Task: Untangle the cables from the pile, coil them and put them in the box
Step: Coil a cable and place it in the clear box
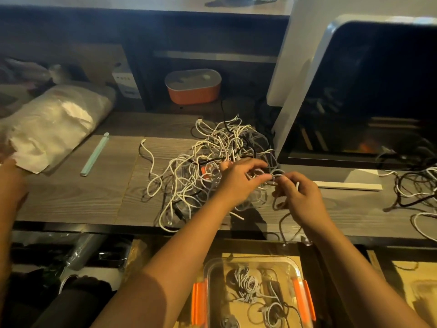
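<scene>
We pinch 1 grey cable point(278, 172) between both hands: the left hand point(238, 178) and the right hand point(300, 197) close their fingertips on its loop at the near right edge of the pile point(212, 152) of white, grey and black cables. The pile lies on the tabletop point(71, 197), just left of a monitor point(378, 91). The clear box point(212, 275) with orange clips sits nearest to us, below the tabletop's near edge, with coiled cables point(246, 282) inside.
</scene>
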A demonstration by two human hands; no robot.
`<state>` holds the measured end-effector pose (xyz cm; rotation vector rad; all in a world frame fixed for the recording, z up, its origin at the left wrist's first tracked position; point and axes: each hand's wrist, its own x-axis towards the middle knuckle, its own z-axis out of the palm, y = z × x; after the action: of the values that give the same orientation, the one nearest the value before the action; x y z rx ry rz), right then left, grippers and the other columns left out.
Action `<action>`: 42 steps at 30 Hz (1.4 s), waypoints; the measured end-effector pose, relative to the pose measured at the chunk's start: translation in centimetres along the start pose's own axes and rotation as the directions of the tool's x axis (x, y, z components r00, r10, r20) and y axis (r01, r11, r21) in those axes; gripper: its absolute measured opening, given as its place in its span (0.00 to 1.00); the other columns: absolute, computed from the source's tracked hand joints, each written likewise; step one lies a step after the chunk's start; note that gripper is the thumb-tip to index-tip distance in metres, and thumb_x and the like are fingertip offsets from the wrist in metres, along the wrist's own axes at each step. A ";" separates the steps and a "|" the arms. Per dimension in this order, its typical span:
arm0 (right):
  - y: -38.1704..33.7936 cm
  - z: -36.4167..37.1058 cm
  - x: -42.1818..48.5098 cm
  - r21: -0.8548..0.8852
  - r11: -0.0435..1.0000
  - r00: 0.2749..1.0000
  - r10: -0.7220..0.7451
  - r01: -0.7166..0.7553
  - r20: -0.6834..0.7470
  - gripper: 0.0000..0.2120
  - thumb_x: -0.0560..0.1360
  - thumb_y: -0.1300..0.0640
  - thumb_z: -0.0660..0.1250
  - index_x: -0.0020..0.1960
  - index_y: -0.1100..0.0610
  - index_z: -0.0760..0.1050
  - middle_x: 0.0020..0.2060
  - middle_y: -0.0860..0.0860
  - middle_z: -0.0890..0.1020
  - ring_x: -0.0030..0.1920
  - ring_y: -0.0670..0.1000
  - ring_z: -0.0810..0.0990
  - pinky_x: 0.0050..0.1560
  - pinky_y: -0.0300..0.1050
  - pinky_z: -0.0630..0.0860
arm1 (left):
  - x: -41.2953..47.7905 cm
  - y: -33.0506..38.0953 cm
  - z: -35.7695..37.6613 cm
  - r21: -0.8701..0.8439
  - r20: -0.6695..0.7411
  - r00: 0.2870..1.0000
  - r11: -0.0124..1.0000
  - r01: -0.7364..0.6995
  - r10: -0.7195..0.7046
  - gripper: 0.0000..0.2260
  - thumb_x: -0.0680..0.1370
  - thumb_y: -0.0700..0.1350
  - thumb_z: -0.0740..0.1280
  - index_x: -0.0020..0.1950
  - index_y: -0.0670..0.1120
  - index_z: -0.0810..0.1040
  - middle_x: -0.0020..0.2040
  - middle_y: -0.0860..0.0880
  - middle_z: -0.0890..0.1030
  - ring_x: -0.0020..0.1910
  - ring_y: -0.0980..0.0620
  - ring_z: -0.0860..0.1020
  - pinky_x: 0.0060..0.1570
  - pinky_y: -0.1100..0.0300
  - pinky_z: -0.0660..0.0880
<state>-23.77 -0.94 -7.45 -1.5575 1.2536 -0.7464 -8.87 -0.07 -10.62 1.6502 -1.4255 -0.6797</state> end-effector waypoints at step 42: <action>2.2 1.5 4.0 0.105 0.932 0.905 0.361 -0.346 -0.226 0.07 0.78 0.58 0.64 0.51 0.59 0.78 0.37 0.53 0.77 0.34 0.49 0.70 0.33 0.43 0.66 | -0.4 -4.1 1.0 0.482 -0.077 0.837 0.755 -0.445 0.542 0.09 0.73 0.48 0.67 0.37 0.47 0.83 0.37 0.52 0.81 0.45 0.54 0.71 0.50 0.55 0.58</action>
<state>-22.07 -4.26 -10.41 -1.1635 1.6242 -0.7435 -7.65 0.10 -14.71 1.5017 -1.8485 0.1483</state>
